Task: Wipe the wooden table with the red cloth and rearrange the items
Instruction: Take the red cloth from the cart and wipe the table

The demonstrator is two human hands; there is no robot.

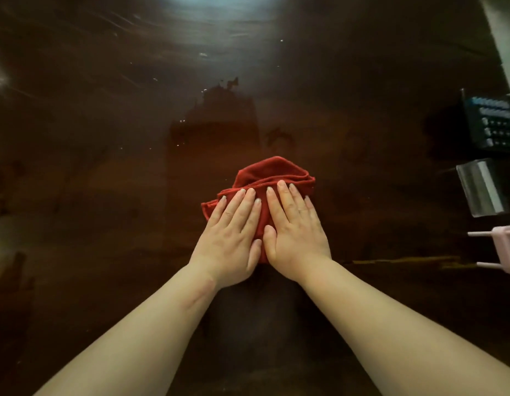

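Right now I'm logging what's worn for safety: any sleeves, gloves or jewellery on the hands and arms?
None visible. The left hand and right hand are bare, with no rings, watch or gloves; both forearms are uncovered to the frame edge. Fingernails look short and unpainted.

Home: polished wooden table point(105, 138), household clutter.

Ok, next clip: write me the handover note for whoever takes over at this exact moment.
Left hand and right hand: both flat, fingers spread, pressing the bunched red cloth at mid-table.
Wooden table: wet streaks and droplets beyond the cloth, so wiping is under way.
Items sit along the right edge: black keyboard, clear block, pink object, partly out of frame.
Left: finish wiping, then rearrange the items.
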